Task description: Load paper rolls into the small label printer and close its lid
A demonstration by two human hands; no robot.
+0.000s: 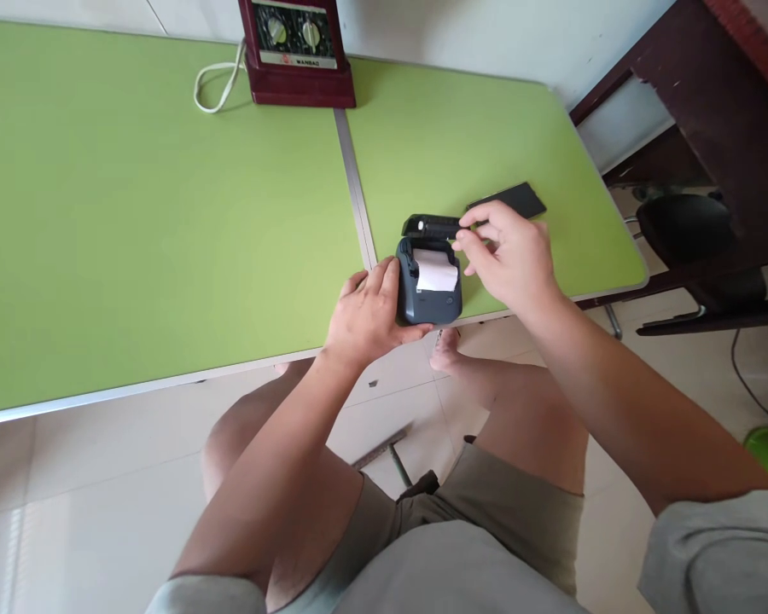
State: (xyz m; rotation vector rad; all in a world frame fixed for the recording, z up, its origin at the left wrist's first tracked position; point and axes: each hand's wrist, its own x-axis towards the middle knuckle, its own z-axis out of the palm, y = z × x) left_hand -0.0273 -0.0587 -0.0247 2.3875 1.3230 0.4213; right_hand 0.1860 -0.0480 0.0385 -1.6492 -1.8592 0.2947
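Observation:
A small dark grey label printer [430, 307] sits near the front edge of the green table, its black lid [432, 226] raised at the back. White paper [436, 271] lies in the open compartment and hangs over the front of it. My left hand [368, 311] grips the printer, fingers along its left side and thumb at its front edge. With thumb and forefinger close together, my right hand [503, 251] is at the right end of the lid. Behind that hand lies a flat black phone-like slab [518, 200], partly covered by it.
At the table's back stands a dark red device [300, 85] with two dials and a looped white cord [221, 89]. A metal seam [353, 179] crosses the green table [166, 213]. On the right are dark wooden furniture and a black chair [684, 226].

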